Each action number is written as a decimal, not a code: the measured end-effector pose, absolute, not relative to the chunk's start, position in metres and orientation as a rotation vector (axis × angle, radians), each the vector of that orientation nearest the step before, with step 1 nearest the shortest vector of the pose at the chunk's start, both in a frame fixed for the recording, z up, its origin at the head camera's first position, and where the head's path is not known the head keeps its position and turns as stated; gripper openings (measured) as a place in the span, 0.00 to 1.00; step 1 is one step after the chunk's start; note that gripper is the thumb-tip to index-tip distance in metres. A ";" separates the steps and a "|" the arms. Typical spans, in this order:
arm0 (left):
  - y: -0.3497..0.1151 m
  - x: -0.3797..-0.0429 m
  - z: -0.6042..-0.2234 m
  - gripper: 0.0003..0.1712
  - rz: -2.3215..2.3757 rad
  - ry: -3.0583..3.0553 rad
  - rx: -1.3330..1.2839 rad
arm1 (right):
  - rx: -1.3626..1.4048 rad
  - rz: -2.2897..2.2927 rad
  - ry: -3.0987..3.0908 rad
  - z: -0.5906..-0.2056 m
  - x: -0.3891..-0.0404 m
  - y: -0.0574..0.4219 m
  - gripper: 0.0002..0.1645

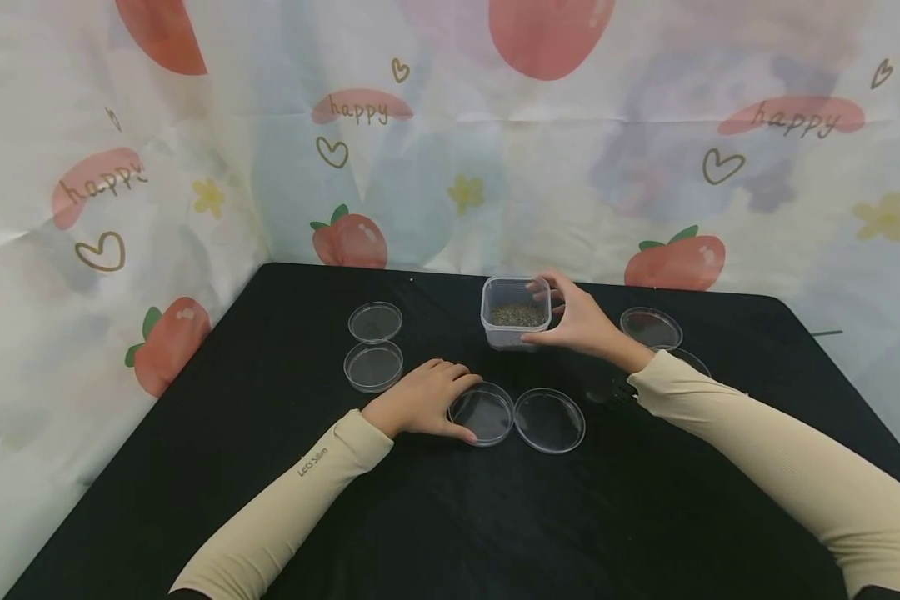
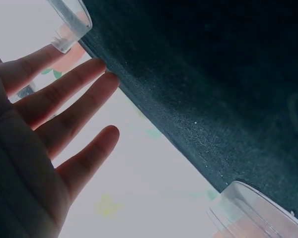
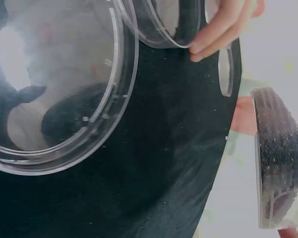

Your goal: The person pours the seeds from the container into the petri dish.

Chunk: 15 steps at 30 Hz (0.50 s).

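My left hand (image 1: 423, 398) has its thumb and index finger on opposite sides of a clear petri dish (image 1: 484, 413), pinching its rim. The other fingers stretch out loosely, and in the left wrist view the thumb is out of sight. Touching that dish on its right is a second petri dish (image 1: 550, 421). Farther back, my right hand (image 1: 579, 321) grips a clear square plastic tub (image 1: 499, 337) by its right side, thumb at the near wall. Small dark grains (image 1: 517, 315) cover the tub's bottom. The right wrist view shows the tub (image 3: 278, 158) raised above the table.
Two petri dishes (image 1: 375, 322) lie one behind the other at left. Another pair (image 1: 651, 327) lies at right, partly hidden by my right sleeve. A small dark pronged object (image 1: 621, 392) sits beside that forearm. Black cloth (image 1: 450, 525) covers the table; a printed curtain (image 1: 435, 167) hangs behind.
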<state>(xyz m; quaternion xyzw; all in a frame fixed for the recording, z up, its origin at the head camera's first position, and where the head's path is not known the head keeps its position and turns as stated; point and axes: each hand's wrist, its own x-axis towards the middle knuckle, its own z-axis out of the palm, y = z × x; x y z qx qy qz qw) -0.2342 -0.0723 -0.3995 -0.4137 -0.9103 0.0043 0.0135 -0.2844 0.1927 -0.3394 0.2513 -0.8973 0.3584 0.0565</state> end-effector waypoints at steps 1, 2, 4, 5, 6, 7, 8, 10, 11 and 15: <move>-0.072 -0.234 -0.400 0.50 0.014 -2.835 -1.288 | 0.758 1.071 -2.718 -0.340 -0.283 0.193 0.52; -0.072 -0.234 -0.400 0.50 0.014 -2.834 -1.288 | 0.755 1.057 -2.713 -0.341 -0.281 0.194 0.53; -0.072 -0.234 -0.400 0.51 0.010 -2.834 -1.285 | 0.757 1.039 -2.699 -0.342 -0.279 0.196 0.54; -0.072 -0.234 -0.400 0.51 0.009 -2.832 -1.284 | 0.761 1.037 -2.691 -0.342 -0.277 0.197 0.54; -0.072 -0.234 -0.400 0.51 0.007 -2.832 -1.284 | 0.765 1.035 -2.683 -0.342 -0.276 0.198 0.54; -0.072 -0.234 -0.401 0.51 0.008 -2.830 -1.283 | 0.769 1.036 -2.676 -0.343 -0.275 0.198 0.54; -0.073 -0.234 -0.401 0.51 0.004 -2.828 -1.283 | 0.774 1.036 -2.670 -0.343 -0.274 0.199 0.54; -0.073 -0.234 -0.401 0.51 0.001 -2.821 -1.280 | 0.779 1.029 -2.663 -0.344 -0.273 0.201 0.54; -0.073 -0.234 -0.400 0.51 -0.002 -2.817 -1.278 | 0.781 1.022 -2.662 -0.344 -0.272 0.201 0.54; -0.075 -0.234 -0.399 0.51 -0.014 -2.800 -1.269 | 0.793 0.996 -2.652 -0.347 -0.271 0.204 0.55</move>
